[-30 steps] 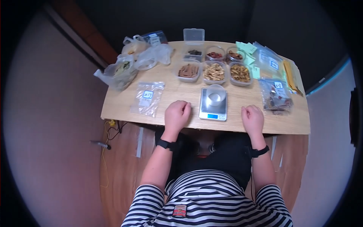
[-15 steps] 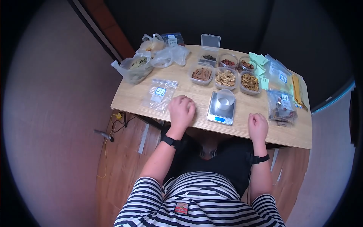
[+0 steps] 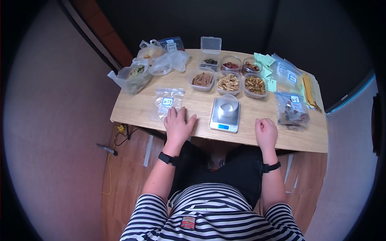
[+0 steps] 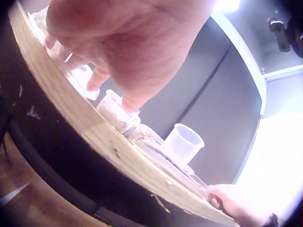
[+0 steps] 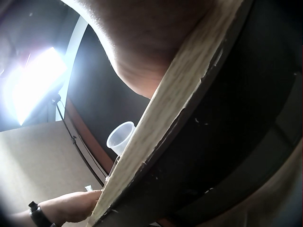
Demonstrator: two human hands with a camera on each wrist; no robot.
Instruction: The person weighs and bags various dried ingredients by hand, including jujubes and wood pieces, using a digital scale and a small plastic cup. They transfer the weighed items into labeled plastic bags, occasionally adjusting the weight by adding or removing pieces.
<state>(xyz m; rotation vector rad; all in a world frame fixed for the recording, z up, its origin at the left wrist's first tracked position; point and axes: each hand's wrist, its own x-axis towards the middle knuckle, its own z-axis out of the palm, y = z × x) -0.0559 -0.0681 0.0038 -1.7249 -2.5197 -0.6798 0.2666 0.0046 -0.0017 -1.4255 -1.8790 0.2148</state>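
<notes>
In the head view my left hand (image 3: 179,126) reaches over the front left of the table, fingers spread, fingertips at the lower edge of a flat clear zip bag (image 3: 178,96) with a blue-framed label. Its palm side looms large in the left wrist view. My right hand (image 3: 266,134) rests at the front edge with loosely curled fingers and nothing in them. Between both hands a digital kitchen scale (image 3: 217,116) bears a clear plastic cup (image 3: 228,108). That cup appears upright in the left wrist view. The right wrist view hides the right fingers.
Behind the scale stand tubs of bark strips (image 3: 202,79), pale dried slices (image 3: 228,83) and brown dried pieces (image 3: 255,85), with smaller tubs behind. Plastic bags (image 3: 136,78) lie back left. A filled zip bag (image 3: 292,110) and green notes (image 3: 265,60) are at right.
My left hand has moved left from beside the scale to the zip bag, and its curled fingers have spread out. The right hand stays at the table edge; the head view has shifted.
</notes>
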